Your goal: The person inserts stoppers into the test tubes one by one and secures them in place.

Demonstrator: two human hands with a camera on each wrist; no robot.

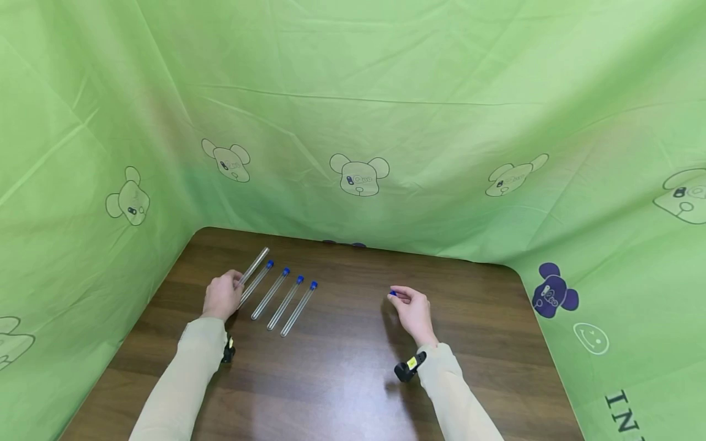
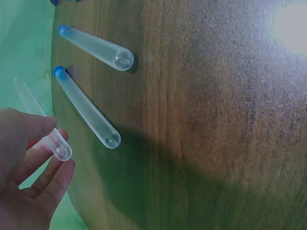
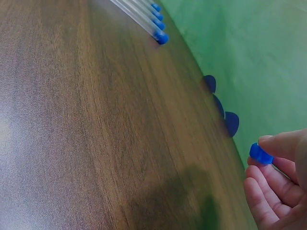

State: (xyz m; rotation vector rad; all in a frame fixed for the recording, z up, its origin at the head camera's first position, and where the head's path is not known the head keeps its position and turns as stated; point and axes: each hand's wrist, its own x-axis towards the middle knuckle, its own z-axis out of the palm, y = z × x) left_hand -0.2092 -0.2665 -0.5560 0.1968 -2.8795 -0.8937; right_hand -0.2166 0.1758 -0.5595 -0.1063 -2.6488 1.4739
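My left hand [image 1: 222, 296] pinches an uncapped clear test tube [image 2: 32, 103] near its rounded end, between thumb and fingers. The tube slants away from me, its open end pointing to the back of the table. Between the thumb and fingertips of my right hand [image 1: 415, 312] is a small blue cap [image 3: 261, 154], held above the table at the right. Several test tubes with blue caps lie in a slanted row just right of my left hand; the rightmost tube [image 1: 298, 310] is nearest the middle, and the leftmost capped tube [image 2: 88, 108] is beside the held one.
The brown wooden table [image 1: 331, 380] has rounded back corners. Green cloth [image 1: 353, 122] printed with bear heads hangs along its back and sides. A black wrist camera [image 1: 409, 367] is strapped at the right sleeve, another camera [image 1: 228, 349] at the left.
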